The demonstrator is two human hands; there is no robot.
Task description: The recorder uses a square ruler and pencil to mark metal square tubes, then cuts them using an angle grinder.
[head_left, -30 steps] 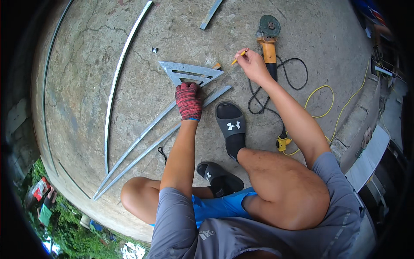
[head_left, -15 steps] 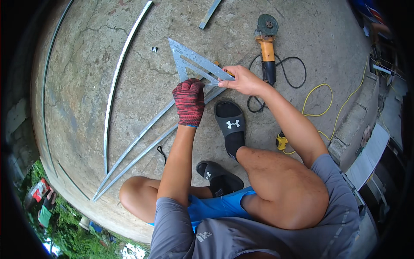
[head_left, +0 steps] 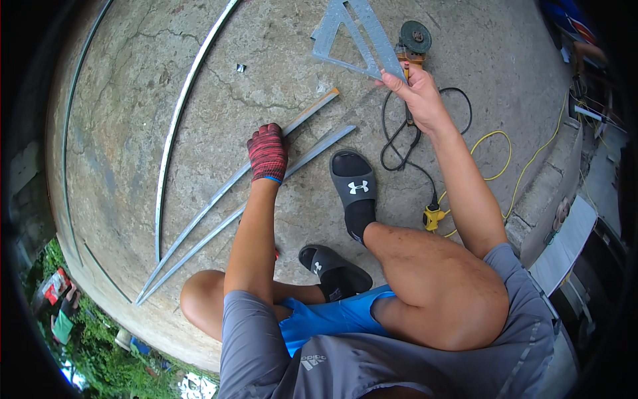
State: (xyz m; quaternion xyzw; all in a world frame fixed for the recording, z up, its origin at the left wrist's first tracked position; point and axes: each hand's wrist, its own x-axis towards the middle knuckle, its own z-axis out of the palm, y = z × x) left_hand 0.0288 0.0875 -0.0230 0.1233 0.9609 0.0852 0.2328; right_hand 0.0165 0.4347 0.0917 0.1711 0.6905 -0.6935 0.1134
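Observation:
My right hand (head_left: 422, 96) is closed on a silver triangular rafter square (head_left: 382, 46), raised at the top with a thin yellow pencil in the same fingers. It hides part of an orange angle grinder (head_left: 415, 41) lying behind it. My left hand (head_left: 267, 151), in a red and black knit glove, has its fingers curled on a long metal bar (head_left: 310, 108) with an orange-tinged end. A second bar (head_left: 325, 143) lies just right of it, converging with the first toward the lower left.
More long metal strips (head_left: 178, 120) lie to the left. A black cord joins a yellow connector (head_left: 432, 217) and a looped yellow cable (head_left: 508, 159). My sandalled feet (head_left: 352, 186) are below the bars. A block ledge (head_left: 535, 199) borders the right, greenery (head_left: 113, 359) the lower left.
The rafter square has moved up and right in my right hand, off the bars, and turned. My left hand has let it go and shifted slightly left and down onto the bar.

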